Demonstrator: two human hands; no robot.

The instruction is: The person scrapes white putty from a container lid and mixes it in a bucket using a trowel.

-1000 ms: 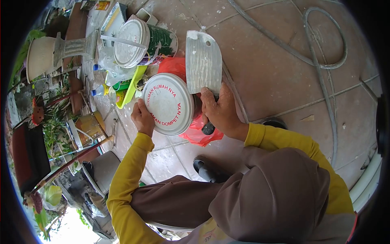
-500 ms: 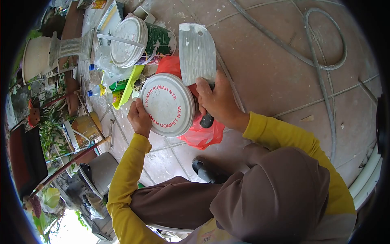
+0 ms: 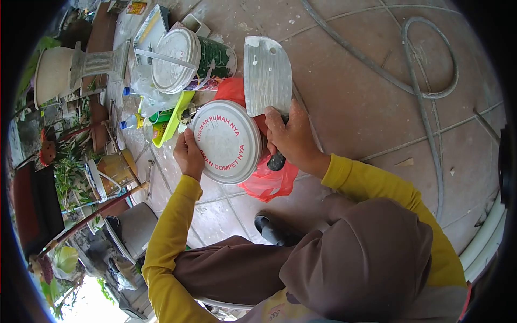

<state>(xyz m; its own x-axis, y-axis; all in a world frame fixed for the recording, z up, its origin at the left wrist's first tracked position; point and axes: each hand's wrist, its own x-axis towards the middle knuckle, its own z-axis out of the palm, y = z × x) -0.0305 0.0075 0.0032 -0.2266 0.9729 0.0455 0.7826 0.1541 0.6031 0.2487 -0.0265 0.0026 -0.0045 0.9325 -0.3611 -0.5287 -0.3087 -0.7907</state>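
Note:
A round white lid with red lettering point(image 3: 223, 141) faces the camera near the centre. My left hand point(image 3: 189, 155) grips its left rim, with the fingers closed around the edge. On the right, my right hand point(image 3: 293, 134) is closed round the black handle of a wide scraper point(image 3: 267, 75), whose streaked, whitish blade points up and away from me. The lower end of the handle shows below my fingers. Behind and below the lid lies a red plastic bag point(image 3: 269, 180), partly hidden by it.
A green paint bucket with a white lid point(image 3: 175, 62) lies beyond, beside a yellow-green tray point(image 3: 175, 119) and bottles. A grey hose point(image 3: 428, 129) loops over the tiled floor at right. A grey bin point(image 3: 137, 229) and plants stand at left.
The lid, the scraper and both hands appear slightly lower and further right, as do the surrounding objects at left. Both holds look the same.

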